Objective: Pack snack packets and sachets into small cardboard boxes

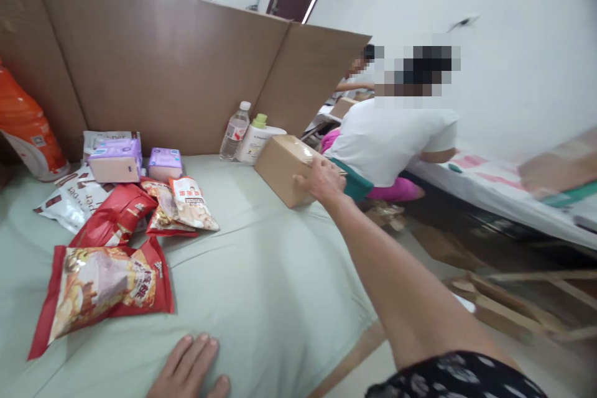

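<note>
My right hand (323,179) reaches to the table's right side and grips the near top edge of a closed cardboard box (283,175), thumb on one side. Beside the box stand a white bottle with a green cap (255,142) and a clear water bottle (234,134). My left hand (189,368) lies flat on the green cloth (261,286) at the front, fingers stretched out and nothing in them. Closest to it is a red snack bag (105,292). Farther back lie another red bag (116,214) and a small white packet (192,202).
Purple tissue packs (116,160) and white pouches (77,199) lie at the left, near an orange bottle (30,127). A tall cardboard panel (168,62) borders the back. To the right, a person in a white shirt (387,140) sits by another table; cardboard (499,311) lies on the floor.
</note>
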Action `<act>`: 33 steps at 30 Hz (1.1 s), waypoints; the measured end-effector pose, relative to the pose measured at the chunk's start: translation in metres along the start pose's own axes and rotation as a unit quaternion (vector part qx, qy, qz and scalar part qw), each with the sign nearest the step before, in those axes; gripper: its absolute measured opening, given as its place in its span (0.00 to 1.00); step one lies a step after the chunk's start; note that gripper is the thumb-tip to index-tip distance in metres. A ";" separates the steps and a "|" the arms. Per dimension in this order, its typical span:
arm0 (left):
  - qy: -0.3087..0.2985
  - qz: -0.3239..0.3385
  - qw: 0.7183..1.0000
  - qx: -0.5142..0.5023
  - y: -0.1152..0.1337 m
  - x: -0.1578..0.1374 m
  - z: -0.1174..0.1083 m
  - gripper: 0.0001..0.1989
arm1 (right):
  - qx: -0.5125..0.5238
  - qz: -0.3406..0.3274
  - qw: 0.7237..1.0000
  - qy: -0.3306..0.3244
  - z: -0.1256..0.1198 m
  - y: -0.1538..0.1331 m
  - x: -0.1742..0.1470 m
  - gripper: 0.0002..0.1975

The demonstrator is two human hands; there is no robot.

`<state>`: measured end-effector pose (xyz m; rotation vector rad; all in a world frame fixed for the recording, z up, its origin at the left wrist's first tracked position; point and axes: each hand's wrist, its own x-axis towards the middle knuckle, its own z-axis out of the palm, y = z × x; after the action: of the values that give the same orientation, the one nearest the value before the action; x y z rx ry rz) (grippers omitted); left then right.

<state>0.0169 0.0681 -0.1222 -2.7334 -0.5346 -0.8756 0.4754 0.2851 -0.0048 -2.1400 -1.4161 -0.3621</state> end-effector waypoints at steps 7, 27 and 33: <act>-0.122 -0.053 0.989 -0.070 0.020 0.007 -0.017 0.16 | 0.051 -0.169 0.984 0.013 0.007 -0.032 -0.124 0.22; 0.069 -0.473 0.851 0.216 -0.141 -0.105 -0.274 0.25 | 0.109 -0.349 0.923 -0.122 0.076 -0.142 -0.291 0.29; 0.021 -0.533 0.819 0.212 -0.220 -0.104 -0.268 0.31 | 0.085 -0.367 0.920 -0.105 0.077 -0.142 -0.291 0.29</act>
<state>-0.2888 0.1550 0.0513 -1.8434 -2.0474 -0.8242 0.2214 0.1499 -0.1714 -1.4685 -2.2642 -0.2654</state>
